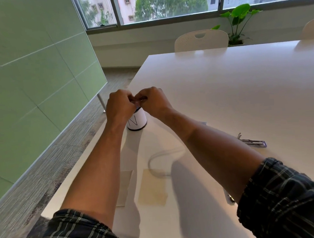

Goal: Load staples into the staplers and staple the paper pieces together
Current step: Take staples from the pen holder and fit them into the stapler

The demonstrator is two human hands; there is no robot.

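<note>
Both hands meet at the middle of the frame, above a white cup: the left hand (118,106) and the right hand (153,101) have their fingers curled inward, knuckles up, fingertips pressed together around something small between them. What they pinch is too hidden to name; only a dark, finely patterned edge shows just below the fingers. The white cup (137,121), marked with a thin black letter N, stands upright on the table directly beneath the hands.

A white table (223,90) fills the right and centre of the picture, its near left corner at the lower left. Two pale paper pieces (152,187) lie flat side by side between the forearms, low in the frame. At the right edge of centre lies an opened stapler (252,141), metal with a dark blue tip, flat on the table; its long axis runs left to right, slightly downward toward the right. Another small dark item shows beside the right sleeve, too hidden to tell.

Beyond the table stand a white chair (201,41) and a green potted plant (238,21) under a wide window. A green panelled wall (31,70) covers the upper left, with grey wood-look flooring below it.
</note>
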